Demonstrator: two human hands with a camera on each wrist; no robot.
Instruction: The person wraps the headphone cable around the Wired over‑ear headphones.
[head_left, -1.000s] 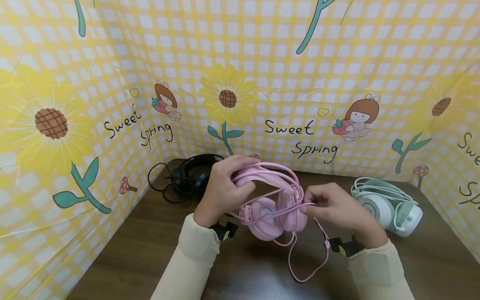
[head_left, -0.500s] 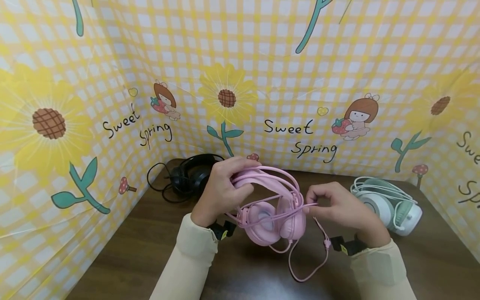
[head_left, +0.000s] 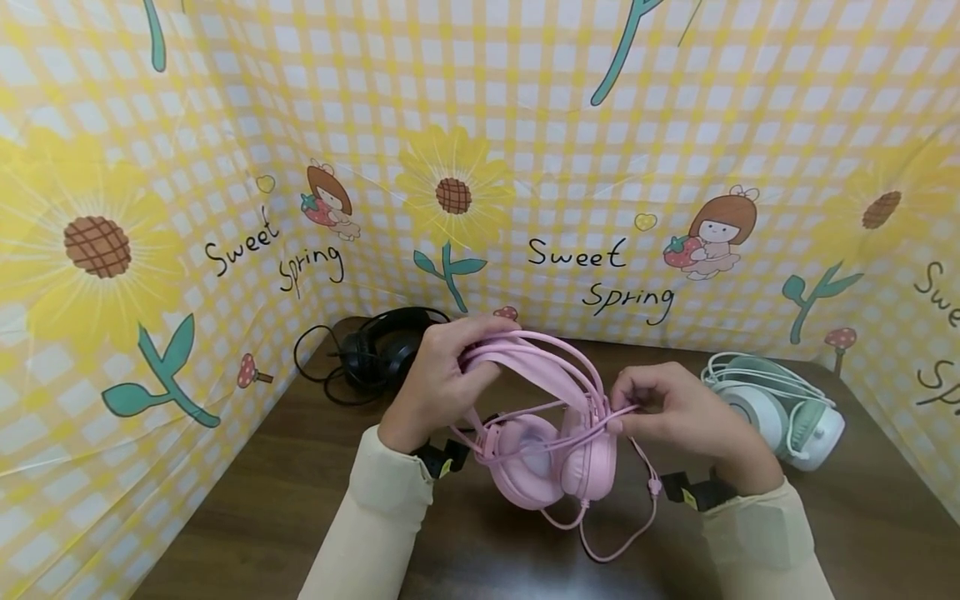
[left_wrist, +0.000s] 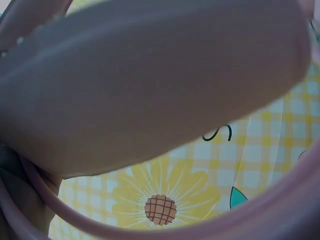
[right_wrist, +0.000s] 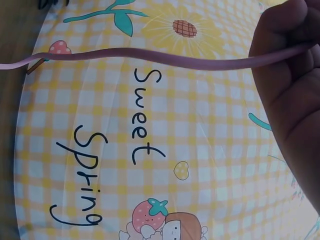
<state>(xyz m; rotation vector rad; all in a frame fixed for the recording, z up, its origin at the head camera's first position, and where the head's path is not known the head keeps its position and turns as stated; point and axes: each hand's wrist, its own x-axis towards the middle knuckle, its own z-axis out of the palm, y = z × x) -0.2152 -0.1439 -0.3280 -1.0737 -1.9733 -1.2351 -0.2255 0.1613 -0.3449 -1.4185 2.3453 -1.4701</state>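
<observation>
Pink over-ear headphones [head_left: 588, 468] hang above the table, ear cups downward, with strands of their cable wrapped across headband and cups. My left hand [head_left: 438, 379] grips the top of the headband. Between thumb and fingers, my right hand [head_left: 678, 412] pinches the pink cable [head_left: 621, 412] beside the right-hand cup. From there a loose cable loop [head_left: 618, 557] with a small slider droops below. The right wrist view shows the cable [right_wrist: 150, 56] running into the fingers. In the left wrist view a dim, broad shape covers much of the picture, with a pink curved band [left_wrist: 105, 227] below.
Black headphones [head_left: 360, 362] with a looped cable lie at the back left, partly hidden by the left hand. White and green headphones [head_left: 821, 433], wrapped in their cable, lie at the right. A patterned cloth [head_left: 480, 108] stands around the brown table [head_left: 247, 500].
The ear cups have swung a little lower and to the right, while my left hand has tilted slightly. My right hand keeps its pinch on the cable, nearly in place.
</observation>
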